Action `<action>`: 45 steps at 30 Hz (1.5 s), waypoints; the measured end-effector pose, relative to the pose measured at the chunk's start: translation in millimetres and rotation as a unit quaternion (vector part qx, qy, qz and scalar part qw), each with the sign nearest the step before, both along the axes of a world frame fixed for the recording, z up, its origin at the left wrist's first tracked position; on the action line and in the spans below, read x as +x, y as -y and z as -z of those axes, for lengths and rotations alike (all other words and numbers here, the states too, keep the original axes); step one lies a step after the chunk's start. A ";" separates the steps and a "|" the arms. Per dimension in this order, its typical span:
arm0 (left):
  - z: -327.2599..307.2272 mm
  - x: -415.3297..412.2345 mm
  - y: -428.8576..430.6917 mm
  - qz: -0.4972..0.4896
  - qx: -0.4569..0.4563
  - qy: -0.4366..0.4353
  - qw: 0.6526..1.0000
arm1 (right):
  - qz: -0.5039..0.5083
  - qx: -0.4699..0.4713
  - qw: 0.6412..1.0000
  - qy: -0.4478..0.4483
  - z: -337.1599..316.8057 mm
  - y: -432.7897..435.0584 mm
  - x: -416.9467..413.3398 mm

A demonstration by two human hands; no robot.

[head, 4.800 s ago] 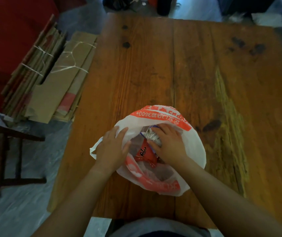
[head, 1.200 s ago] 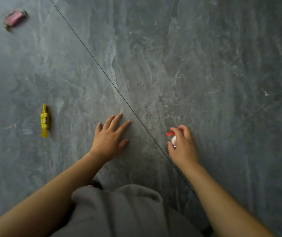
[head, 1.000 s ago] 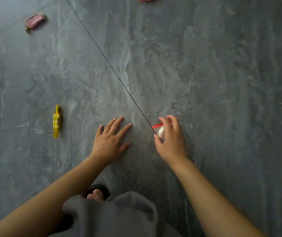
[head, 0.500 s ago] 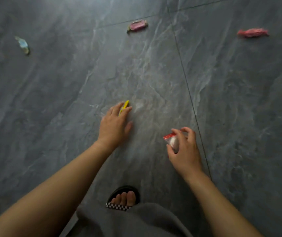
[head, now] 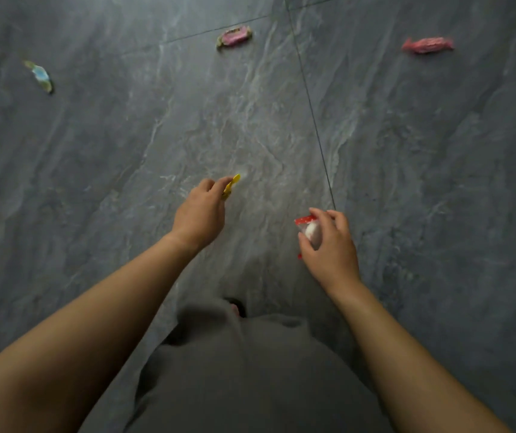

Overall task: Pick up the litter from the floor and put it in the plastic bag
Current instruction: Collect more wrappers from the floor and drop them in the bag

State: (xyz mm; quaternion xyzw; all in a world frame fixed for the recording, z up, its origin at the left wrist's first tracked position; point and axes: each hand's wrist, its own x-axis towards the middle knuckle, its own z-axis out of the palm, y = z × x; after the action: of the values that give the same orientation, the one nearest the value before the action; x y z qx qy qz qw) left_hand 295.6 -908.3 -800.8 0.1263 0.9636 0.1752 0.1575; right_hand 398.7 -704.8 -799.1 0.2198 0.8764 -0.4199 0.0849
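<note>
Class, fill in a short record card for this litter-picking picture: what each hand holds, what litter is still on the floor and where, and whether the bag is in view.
Left hand: pinches a yellow wrapper
Right hand: holds a red-and-white packet
Litter on floor, far left: blue wrapper
Litter on floor, top middle: pink wrapper
Litter on floor, top right: red wrapper
Floor: dark grey tiles
Plastic bag: not in view
</note>
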 end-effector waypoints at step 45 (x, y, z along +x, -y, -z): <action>-747.9 165.8 -160.0 0.552 0.123 -0.015 0.825 | 0.522 0.137 0.842 0.011 -759.3 46.0 278.3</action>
State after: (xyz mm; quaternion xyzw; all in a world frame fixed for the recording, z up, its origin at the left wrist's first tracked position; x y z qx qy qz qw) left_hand 461.4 -748.3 -52.9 0.6582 0.7057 0.1739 0.1962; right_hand 677.0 -750.9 -39.9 0.6587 0.6797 -0.2754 -0.1682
